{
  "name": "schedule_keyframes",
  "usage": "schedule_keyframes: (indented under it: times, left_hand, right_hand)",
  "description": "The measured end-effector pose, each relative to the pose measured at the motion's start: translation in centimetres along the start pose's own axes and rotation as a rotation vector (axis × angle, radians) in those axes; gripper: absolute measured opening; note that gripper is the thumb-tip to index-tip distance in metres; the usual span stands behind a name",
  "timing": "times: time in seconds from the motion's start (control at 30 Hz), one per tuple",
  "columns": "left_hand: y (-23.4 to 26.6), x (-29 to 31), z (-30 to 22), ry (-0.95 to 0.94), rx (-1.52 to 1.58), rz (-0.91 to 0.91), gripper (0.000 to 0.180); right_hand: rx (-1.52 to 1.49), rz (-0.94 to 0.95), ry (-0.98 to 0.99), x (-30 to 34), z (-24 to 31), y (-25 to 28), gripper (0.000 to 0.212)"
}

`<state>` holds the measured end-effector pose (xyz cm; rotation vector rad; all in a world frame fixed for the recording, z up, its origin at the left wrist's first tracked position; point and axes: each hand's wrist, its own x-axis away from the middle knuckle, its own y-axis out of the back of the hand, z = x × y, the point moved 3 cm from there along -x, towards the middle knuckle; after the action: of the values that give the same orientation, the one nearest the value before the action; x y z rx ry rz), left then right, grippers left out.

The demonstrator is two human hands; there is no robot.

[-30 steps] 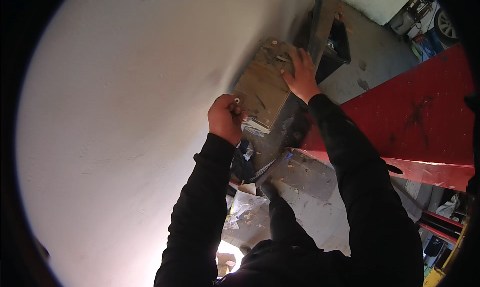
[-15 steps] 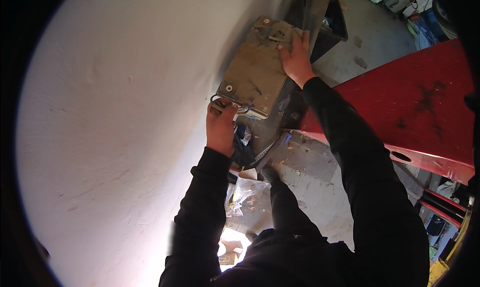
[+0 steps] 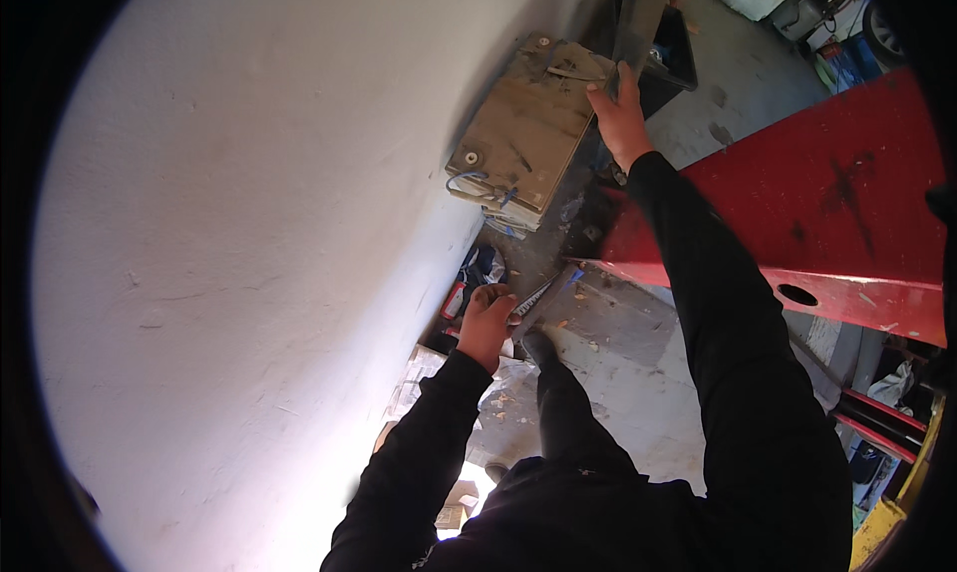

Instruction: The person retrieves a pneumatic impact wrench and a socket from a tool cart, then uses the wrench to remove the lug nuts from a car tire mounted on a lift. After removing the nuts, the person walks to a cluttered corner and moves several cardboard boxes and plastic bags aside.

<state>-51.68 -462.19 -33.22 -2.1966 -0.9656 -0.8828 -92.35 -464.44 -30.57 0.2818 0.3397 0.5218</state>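
A large battery, brown with dust, sits close to the white wall, with round terminals and a rope handle at its near end. My right hand is at the battery's far right edge, thumb and finger apart; whether it touches the battery or the dark upright strip beside it is unclear. Below the near end, my left hand hangs apart from the battery with its fingers curled in; I see nothing in it. Under that hand lie a dark bag and a saw-like toothed strip.
The white wall rises along my left. A big red metal beam crosses on the right, under my right arm. Behind the battery stands a black bin. Cardboard and plastic wrapping lie by my feet, and a yellow frame stands lower right.
My left hand has let go of the rope handle and moved down toward me. My right hand has slid slightly right, off the battery's top toward its edge. The battery appears slightly farther right.
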Motion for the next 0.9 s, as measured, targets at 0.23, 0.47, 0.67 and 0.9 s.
schedule_keyframes:
  times: [0.23,0.47,0.67,0.9]
  left_hand:
    - [0.3,-1.4,-2.3,-0.093,0.000,0.003,0.027]
    - [2.5,0.7,2.6,-0.008,-0.012,-0.017,0.027]
    - [7.9,4.6,10.6,0.184,0.079,-0.138,0.026]
    - [9.4,6.1,13.8,0.245,0.084,-0.183,0.027]
  right_hand:
    - [-0.054,-0.029,-0.449,7.0,-6.0,2.5,0.050]
    - [-0.203,0.208,-0.880,21.7,-9.1,4.2,0.032]
    - [0.365,-0.056,0.091,16.4,1.0,1.0,0.048]
    - [0.816,0.369,0.465,9.1,9.4,-3.6,0.057]
